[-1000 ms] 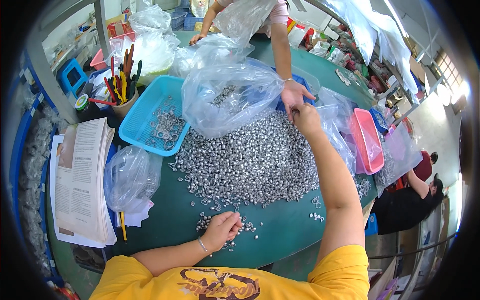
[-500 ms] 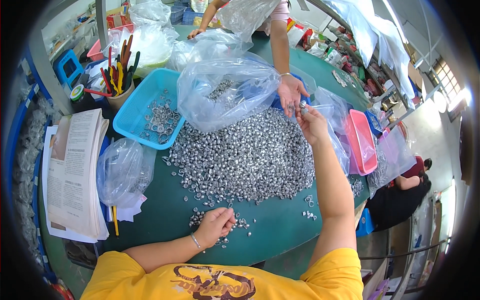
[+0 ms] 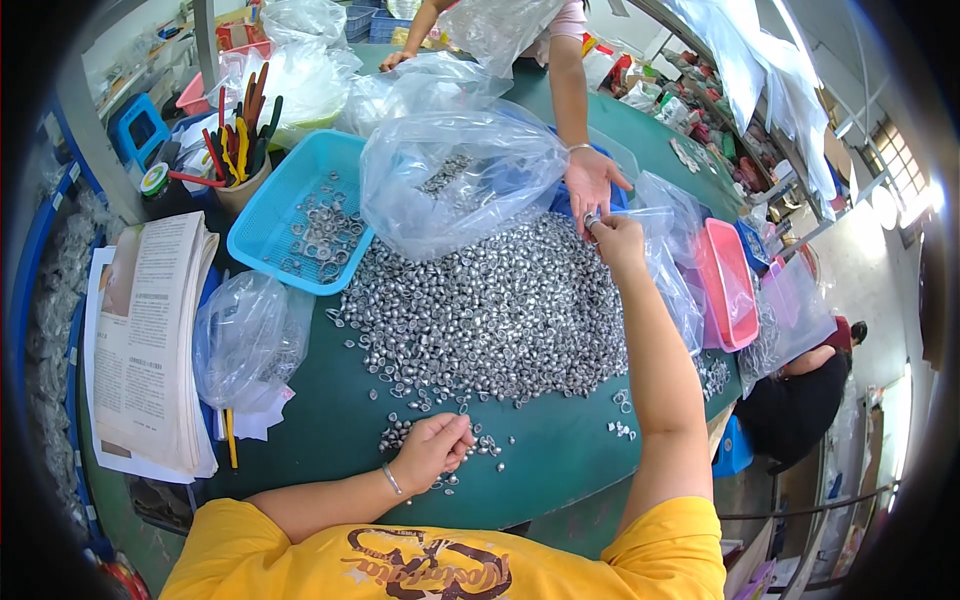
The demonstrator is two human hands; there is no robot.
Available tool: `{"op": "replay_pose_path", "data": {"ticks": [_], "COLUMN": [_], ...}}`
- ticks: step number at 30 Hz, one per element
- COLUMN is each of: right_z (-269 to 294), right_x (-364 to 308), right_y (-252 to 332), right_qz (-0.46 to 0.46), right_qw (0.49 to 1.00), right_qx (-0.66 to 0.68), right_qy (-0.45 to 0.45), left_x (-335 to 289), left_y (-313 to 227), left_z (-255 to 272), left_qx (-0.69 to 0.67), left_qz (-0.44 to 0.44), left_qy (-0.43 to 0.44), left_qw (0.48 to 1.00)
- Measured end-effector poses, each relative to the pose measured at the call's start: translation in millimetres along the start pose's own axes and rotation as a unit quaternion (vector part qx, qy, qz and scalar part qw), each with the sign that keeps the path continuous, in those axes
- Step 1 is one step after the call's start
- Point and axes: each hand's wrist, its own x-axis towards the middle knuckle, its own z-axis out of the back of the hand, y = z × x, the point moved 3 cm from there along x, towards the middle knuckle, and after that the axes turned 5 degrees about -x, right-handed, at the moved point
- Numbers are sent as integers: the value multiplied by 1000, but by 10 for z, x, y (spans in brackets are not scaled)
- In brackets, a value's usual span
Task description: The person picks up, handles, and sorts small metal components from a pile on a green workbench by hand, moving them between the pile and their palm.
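Metal rings [image 3: 325,238] lie in a turquoise basket [image 3: 268,228] toward the green table's [image 3: 565,465] left edge; the left hand [image 3: 432,452], fingers curled in, rests by the near edge; then a heap [image 3: 490,325] mid-table, a co-worker's open hand [image 3: 594,183], the right hand [image 3: 621,243] pinching at least 1 ring

At lower centre I can't see inside the curled left grip [image 3: 433,450]; the frame's top edge cuts off the co-worker [image 3: 569,92].
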Motion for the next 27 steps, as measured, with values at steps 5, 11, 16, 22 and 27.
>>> {"op": "replay_pose_path", "data": {"ticks": [5,11,16,22,27], "right_z": [-20,181,375,672,805], "right_x": [-97,-491,-882,-1321,-1529], "right_y": [61,188,114,-123,-346], "right_qz": [63,237,233,227,205], "right_qw": [992,955,949,927,933], "right_qx": [92,49,138,230,233], "right_qy": [-62,-174,-159,-192,-184], "left_x": [-26,-18,-22,-15,-10], "left_y": [-35,-51,-16,-30,-25], "left_z": [-5,-10,-10,-20,-16], "left_qx": [1,10,-2,2,7], "left_qz": [0,1,1,-13,-23], "left_qy": [-4,-9,-15,-25,-24], "left_qw": [1000,1000,1000,1000,999]}}
